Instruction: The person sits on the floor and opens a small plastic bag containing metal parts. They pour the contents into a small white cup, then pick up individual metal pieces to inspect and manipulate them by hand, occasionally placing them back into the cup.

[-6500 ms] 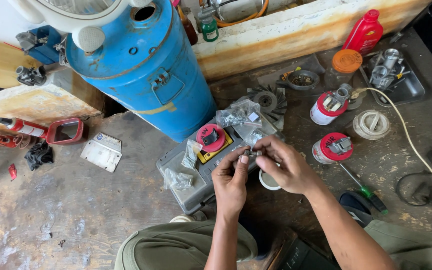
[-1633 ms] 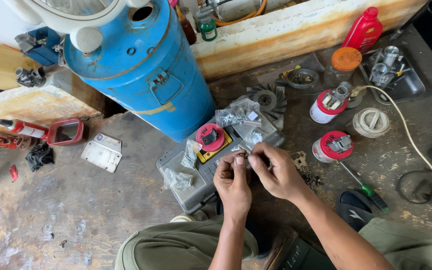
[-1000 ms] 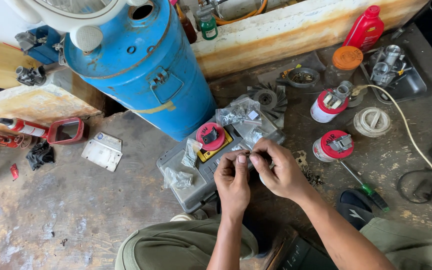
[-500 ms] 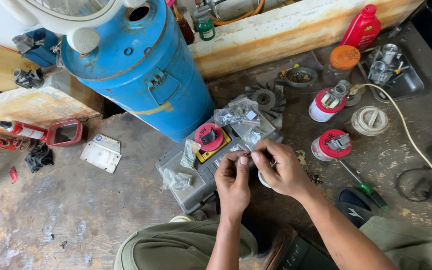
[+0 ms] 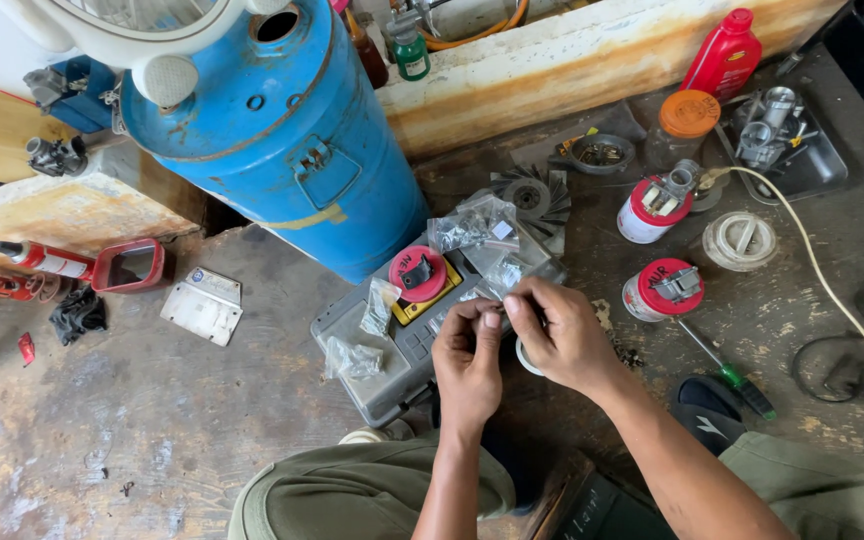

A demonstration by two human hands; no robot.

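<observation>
My left hand (image 5: 467, 355) and my right hand (image 5: 562, 335) meet fingertip to fingertip over the near edge of a grey flat case (image 5: 392, 355). Both pinch one tiny part between thumbs and forefingers; it is too small to identify. A white round cup or lid (image 5: 525, 357) shows just under my right hand. On the case lie a red round lid (image 5: 417, 273), a yellow piece and several small clear plastic bags (image 5: 352, 358).
A big blue cylinder (image 5: 282, 140) stands behind the case. Two red-lidded white tubs (image 5: 657, 287), a green-handled screwdriver (image 5: 737, 378), a white cable (image 5: 832, 300), a red bottle (image 5: 722, 55), a metal tray of parts (image 5: 787, 140) and a black fan wheel (image 5: 532, 195) lie right. A red mirror (image 5: 127, 265) lies left.
My hands stayed together over the case, fingers shifting slightly around the tiny part. The view moved a little; nothing else changed.
</observation>
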